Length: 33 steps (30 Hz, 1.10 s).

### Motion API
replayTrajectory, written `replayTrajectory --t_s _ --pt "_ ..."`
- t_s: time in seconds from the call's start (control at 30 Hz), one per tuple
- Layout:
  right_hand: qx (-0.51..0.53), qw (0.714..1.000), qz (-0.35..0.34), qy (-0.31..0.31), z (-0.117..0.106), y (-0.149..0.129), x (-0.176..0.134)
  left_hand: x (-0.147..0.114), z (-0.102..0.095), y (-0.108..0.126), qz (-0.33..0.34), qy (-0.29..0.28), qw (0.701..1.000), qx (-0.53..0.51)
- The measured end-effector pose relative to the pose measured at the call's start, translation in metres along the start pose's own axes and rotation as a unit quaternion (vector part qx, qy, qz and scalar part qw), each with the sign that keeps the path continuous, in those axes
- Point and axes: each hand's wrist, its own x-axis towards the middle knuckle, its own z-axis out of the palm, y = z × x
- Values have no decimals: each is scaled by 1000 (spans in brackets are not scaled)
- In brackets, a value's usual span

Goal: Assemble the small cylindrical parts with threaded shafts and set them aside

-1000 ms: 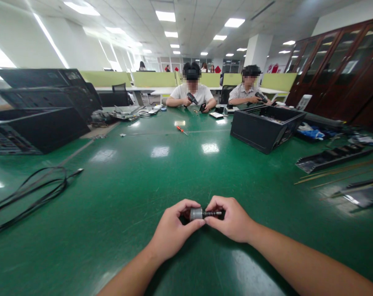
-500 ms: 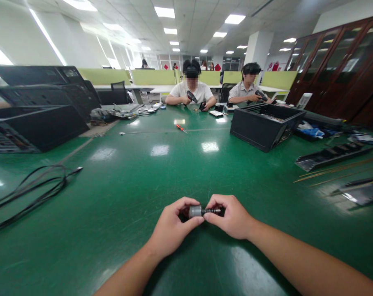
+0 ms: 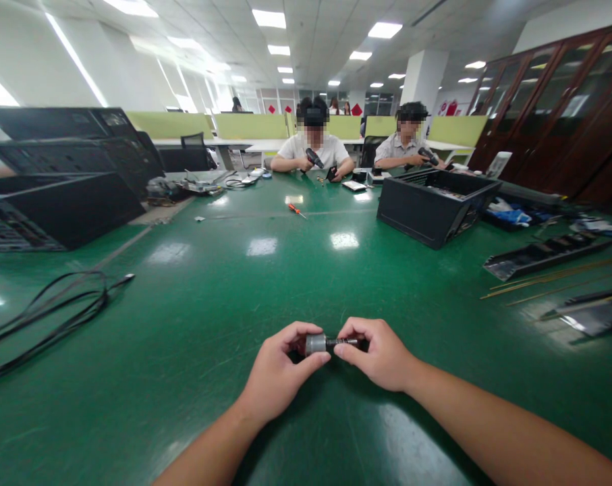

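My left hand (image 3: 278, 368) pinches a short grey metal cylinder (image 3: 316, 343) between thumb and fingers, just above the green table. A thin dark shaft (image 3: 343, 342) with ridges or grooves lies in line with it, pointing right. Thumb and fingertips of my right hand (image 3: 379, 354) grip this shaft near the cylinder. Whether the shaft and cylinder are one piece or two fitted parts, I cannot tell. The fingers partly cover both ends.
Black cables (image 3: 90, 300) lie on the left, below dark computer cases (image 3: 83, 209). An orange screwdriver (image 3: 296, 210) rests mid-table. At right stand an open black case (image 3: 427, 212), a metal rail (image 3: 538, 256) and thin rods (image 3: 548, 275). Two people holding power drills sit opposite.
My left hand and the cylinder have shifted slightly left, and a little more of the shaft shows between the hands. My right hand has barely moved.
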Motion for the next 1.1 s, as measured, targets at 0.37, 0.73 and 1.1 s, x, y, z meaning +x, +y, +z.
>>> replayTrajectory --t_s 0.37,0.73,1.1 --pt "12 1000 2 9 0 2 -1 1 0 -3 0 3 1000 -16" --pt "22 1000 12 12 0 -1 -2 1 0 1 -9 8 999 -34" --pt "34 999 22 9 1 1 -2 2 -1 2 -16 9 998 -52"
